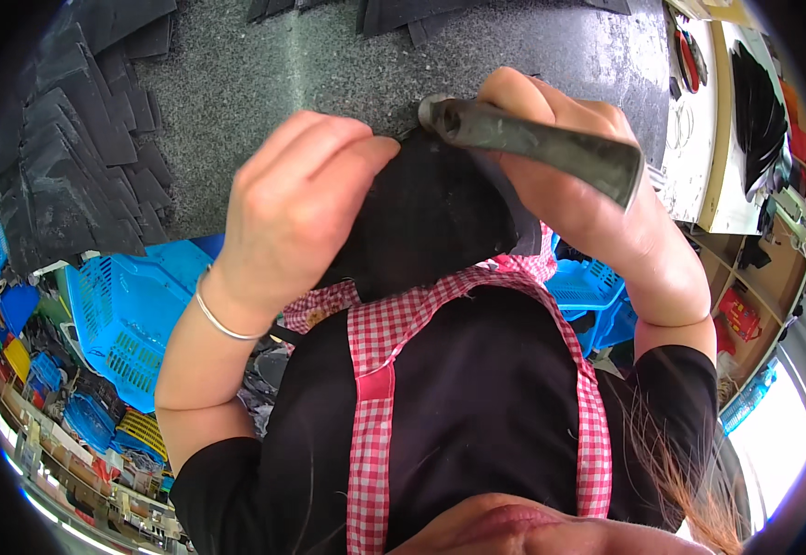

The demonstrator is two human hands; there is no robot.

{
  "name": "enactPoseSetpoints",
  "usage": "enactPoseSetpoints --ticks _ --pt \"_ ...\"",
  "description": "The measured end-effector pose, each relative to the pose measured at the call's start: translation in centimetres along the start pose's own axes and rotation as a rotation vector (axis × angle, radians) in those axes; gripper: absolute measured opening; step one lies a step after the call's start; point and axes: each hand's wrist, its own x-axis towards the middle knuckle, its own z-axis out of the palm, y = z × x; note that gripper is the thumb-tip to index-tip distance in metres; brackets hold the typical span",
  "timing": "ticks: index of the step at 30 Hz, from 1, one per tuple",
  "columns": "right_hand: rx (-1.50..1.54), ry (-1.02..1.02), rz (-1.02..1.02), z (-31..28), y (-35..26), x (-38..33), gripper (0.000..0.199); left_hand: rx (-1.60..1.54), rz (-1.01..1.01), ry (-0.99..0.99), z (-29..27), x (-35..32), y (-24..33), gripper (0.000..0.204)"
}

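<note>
A black, flat piece of sheet material (430, 217), perhaps leather, hangs over the near edge of the worktable in front of my apron. My left hand (296, 199) is closed, with thumb and fingers pinching its upper left edge. In my closed right hand (574, 162) is a hammer with a worn metal head (541, 143). The round face of the head rests at or just above the top edge of the black piece; contact is unclear. Its flat, wedge-shaped end points right, and the handle is hidden by my fingers.
The worktable has a speckled dark grey top (236, 74). Overlapping black pieces (79, 139) are heaped at its left, with more along the far edge. Blue plastic baskets (125, 324) stand below on both sides. Red-handled pliers (692, 60) hang at the right.
</note>
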Motion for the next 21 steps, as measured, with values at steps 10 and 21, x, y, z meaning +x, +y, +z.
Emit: enactPoseSetpoints --ticks 10,21 --pt "-0.068 -0.064 -0.020 1.4 -1.2 1.0 0.018 -0.001 -0.087 0.066 -0.5 -1.5 0.2 0.024" --pt "0.009 -0.082 -0.055 1.8 -1.7 1.8 0.016 0.038 0.187 0.039 1.3 -3.3 3.9 0.023"
